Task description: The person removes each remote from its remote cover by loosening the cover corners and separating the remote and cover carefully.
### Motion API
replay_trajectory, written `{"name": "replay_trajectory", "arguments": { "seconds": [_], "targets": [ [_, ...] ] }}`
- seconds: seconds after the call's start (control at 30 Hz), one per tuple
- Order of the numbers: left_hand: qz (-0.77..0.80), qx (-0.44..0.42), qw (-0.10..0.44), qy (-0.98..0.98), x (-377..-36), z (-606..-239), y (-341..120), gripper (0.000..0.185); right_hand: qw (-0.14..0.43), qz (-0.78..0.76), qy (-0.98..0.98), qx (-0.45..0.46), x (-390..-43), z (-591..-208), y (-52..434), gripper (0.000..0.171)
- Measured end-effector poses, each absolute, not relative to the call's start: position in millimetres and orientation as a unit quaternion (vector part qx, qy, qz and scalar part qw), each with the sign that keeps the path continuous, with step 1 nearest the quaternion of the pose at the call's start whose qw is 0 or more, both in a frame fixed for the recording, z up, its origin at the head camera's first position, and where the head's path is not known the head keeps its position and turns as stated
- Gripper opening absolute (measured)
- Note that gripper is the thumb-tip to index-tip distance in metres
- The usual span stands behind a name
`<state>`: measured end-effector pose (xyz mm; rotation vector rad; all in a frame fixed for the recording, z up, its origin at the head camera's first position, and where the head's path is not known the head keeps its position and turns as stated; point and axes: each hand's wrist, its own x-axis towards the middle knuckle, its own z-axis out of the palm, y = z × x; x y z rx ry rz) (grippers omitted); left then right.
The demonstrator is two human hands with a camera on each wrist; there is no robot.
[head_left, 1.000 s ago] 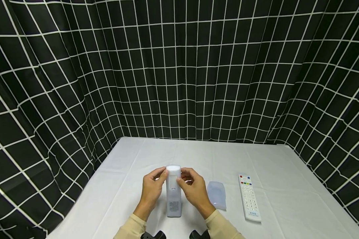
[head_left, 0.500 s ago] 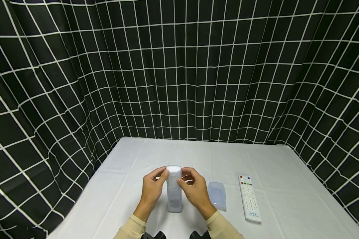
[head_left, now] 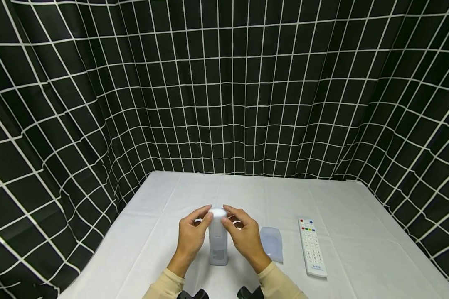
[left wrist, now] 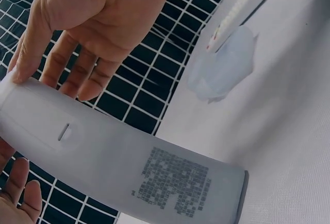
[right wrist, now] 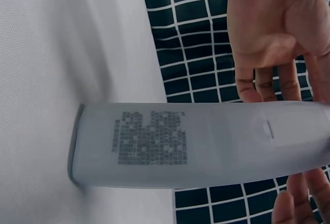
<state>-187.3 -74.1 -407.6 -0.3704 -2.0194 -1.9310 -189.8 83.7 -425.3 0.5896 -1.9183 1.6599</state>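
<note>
Nearest, the long white remote control in a translucent silicone sleeve (head_left: 218,243) stands back-side up, its lower end resting on the white cloth-covered table (head_left: 164,232). Its upper end sits between both hands: the left hand (head_left: 191,234) and right hand (head_left: 243,234) each pinch it with curled fingertips. Just right lies a loose translucent silicone cover (head_left: 271,244), then a white button-faced remote (head_left: 312,247). Behind hangs a black grid-patterned curtain (head_left: 224,83).

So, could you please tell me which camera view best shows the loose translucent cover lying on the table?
The head view: the translucent cover lies whole and unobstructed between the held remote and the white remote. The left wrist view shows it blurred and distant; the right wrist view misses it.
</note>
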Motion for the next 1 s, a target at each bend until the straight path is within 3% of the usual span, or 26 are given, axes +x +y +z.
{"name": "replay_trajectory", "arguments": {
  "seconds": [0.67,1.0],
  "targets": [
    [-0.685,-0.136,0.198,-0.687,-191.2,-414.5,-76.5,0.021,0.372,0.575,-0.679,0.263,-173.6,-390.3,74.1,0.02],
    [-0.672,-0.146,0.184,-0.702,-174.5,-384.9,-73.9,0.016,0.39,0.562,-0.684,0.251,-174.8,-389.2,73.2,0.016]
  ]
}}
